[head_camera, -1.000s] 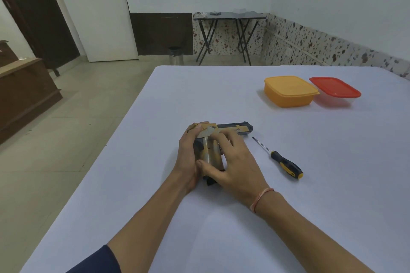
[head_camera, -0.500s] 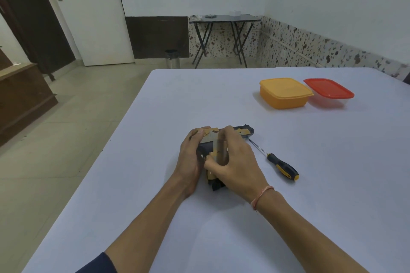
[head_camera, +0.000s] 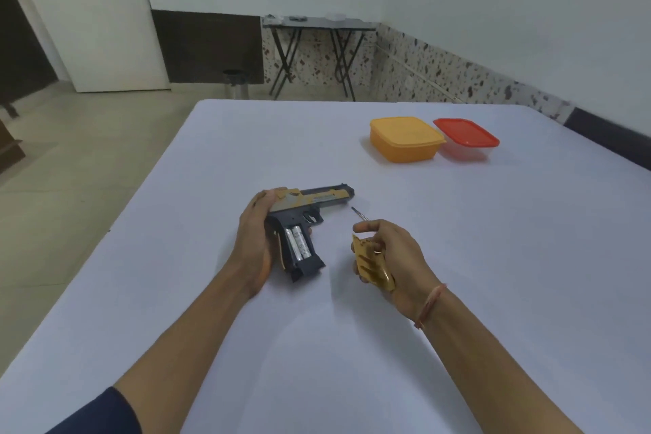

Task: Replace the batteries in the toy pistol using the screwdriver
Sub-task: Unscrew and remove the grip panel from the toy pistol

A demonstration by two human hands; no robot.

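Left of my right grip [head_camera: 398,254], the pistol [head_camera: 310,199] lies flat on the worktop [head_camera: 352,345], my left grip [head_camera: 255,240] curled round its rear, batteries [head_camera: 298,242] bared. My right grip is closed round the loose cover [head_camera: 370,262]; tilt the pistol and the batteries could roll out.

We are counting one toy pistol [head_camera: 311,200], two batteries [head_camera: 293,242], one grip cover [head_camera: 371,262], one screwdriver [head_camera: 358,213], two lidded boxes [head_camera: 405,146].
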